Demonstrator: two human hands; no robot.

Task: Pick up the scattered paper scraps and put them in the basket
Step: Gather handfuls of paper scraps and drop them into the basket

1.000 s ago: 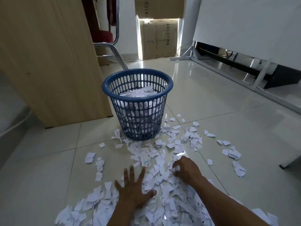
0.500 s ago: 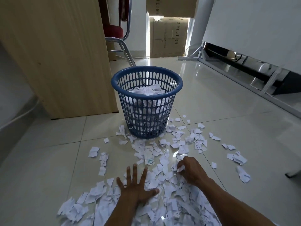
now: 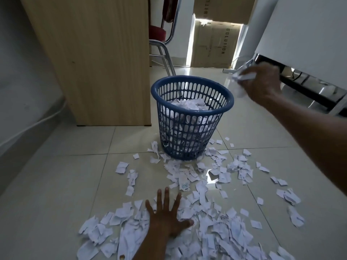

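A blue plastic basket (image 3: 191,136) stands on the tiled floor, roughly two-thirds full of white paper. Many white paper scraps (image 3: 221,228) lie scattered on the floor in front of it and to its right. My right hand (image 3: 262,85) is raised in the air just right of the basket's rim, shut on a bunch of paper scraps (image 3: 242,77) that stick out from the fingers. My left hand (image 3: 167,216) lies flat on the floor among the scraps, fingers spread, holding nothing.
A wooden cabinet side (image 3: 93,59) stands close to the basket's left. Behind it is a chair with a metal leg (image 3: 165,55) and cardboard boxes (image 3: 216,44). A white panel on a metal frame (image 3: 309,87) runs along the right.
My right hand has lifted off the floor with a bunch of scraps and risen up beside the basket's rim. My left hand stays pressed flat on the floor. The view has moved closer.
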